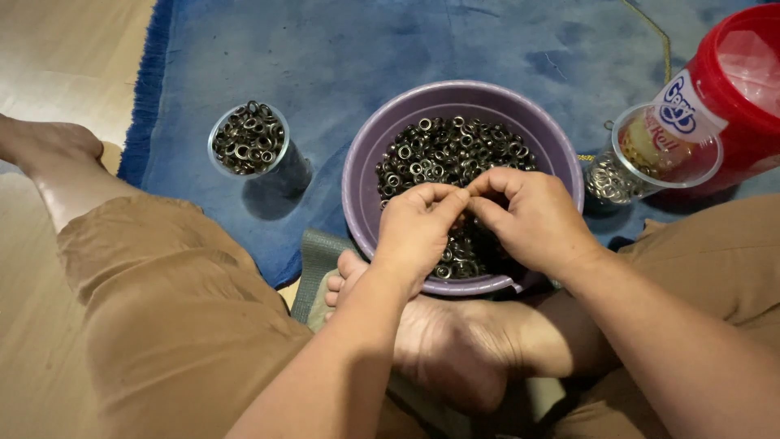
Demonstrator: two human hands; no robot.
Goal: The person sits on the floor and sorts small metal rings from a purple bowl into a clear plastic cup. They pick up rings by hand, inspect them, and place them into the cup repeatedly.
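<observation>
Small dark metal rings [443, 154] fill a purple bowl [361, 175] at centre, resting on a blue rug [366, 49] just beyond the person's crossed bare feet. Both hands meet over the near half of the bowl. Left hand [418, 228]: fingers [443, 195] curled in, thumb and forefinger pinched narrow at the tips. Right hand [536, 215]: fingers likewise bunched narrow, tips touching those of the left. Whatever is pinched between the two sets of tips is hidden by them; cannot tell if it is one ring or more.

Left of the bowl, apart from it, a clear round cup [250, 140] stands upright on the rug, filled near its rim with the same dark rings. Right of the bowl, a clear container [662, 150] lies tilted on its side, mouth toward the bowl, with paler silvery rings [609, 180] heaped at its opening. Just behind it, far right, a red tub [747, 89] with a printed label, tipped the same way.

Person sits cross-legged in tan shorts [171, 309]. Wooden floor [57, 57] shows at left, beyond the rug's fringed edge. A thin yellowish cord [654, 32] trails over the rug at far right.
</observation>
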